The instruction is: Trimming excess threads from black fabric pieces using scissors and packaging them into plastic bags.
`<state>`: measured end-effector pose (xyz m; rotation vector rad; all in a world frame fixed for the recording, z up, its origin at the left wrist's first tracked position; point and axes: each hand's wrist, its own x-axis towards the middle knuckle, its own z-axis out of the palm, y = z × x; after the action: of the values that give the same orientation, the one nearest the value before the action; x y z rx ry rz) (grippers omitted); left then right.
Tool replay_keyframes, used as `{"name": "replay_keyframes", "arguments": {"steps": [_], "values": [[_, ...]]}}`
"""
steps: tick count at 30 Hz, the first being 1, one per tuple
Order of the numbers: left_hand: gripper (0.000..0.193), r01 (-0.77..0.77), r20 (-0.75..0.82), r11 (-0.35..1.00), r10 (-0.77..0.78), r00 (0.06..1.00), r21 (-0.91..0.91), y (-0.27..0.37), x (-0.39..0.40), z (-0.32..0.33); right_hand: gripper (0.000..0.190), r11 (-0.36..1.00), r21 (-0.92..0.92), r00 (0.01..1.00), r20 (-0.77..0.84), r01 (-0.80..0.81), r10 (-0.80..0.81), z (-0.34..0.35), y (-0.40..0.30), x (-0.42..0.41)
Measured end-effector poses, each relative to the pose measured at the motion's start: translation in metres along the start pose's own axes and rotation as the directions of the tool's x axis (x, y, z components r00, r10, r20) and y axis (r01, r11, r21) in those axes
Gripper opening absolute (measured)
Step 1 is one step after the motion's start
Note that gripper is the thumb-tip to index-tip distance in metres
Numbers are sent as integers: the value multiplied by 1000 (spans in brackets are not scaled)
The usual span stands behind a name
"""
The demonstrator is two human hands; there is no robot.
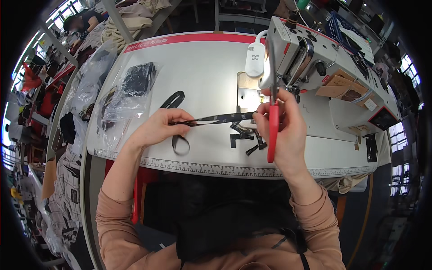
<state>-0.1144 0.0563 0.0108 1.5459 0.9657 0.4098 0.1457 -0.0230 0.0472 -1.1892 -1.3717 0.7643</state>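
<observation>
Between my two hands runs a strip of black woven label tape point(224, 118). My left hand point(165, 126) pinches its left part, with a loop of tape hanging below and another loop lying above. The fingertips of my right hand point(283, 125) hold the tape's right end. That same hand also holds red-handled scissors point(273, 128), blades pointing away from me; whether the blades are closed is unclear. Several short black label pieces point(241, 136) lie on the white sewing table point(202, 81) beneath the tape, left of my right hand.
An industrial sewing machine point(310, 60) stands at the right, with a white lamp point(255, 60) at its head. Clear plastic bags point(126, 108), one around a dark packet, lie on the table's left. A printed ruler point(209, 168) follows the front edge. Fabric piles and a person are farther left.
</observation>
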Motion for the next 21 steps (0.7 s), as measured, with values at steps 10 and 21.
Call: {"name": "replay_keyframes", "arguments": {"steps": [10, 21], "values": [[45, -297, -118, 875, 365, 924, 382, 48, -2, 20, 40, 1000, 16, 998, 60, 4, -5, -4, -5, -4], [16, -68, 90, 990, 80, 993, -127, 37, 10, 74, 41, 994, 38, 993, 66, -102, 100, -9, 9, -16]]}}
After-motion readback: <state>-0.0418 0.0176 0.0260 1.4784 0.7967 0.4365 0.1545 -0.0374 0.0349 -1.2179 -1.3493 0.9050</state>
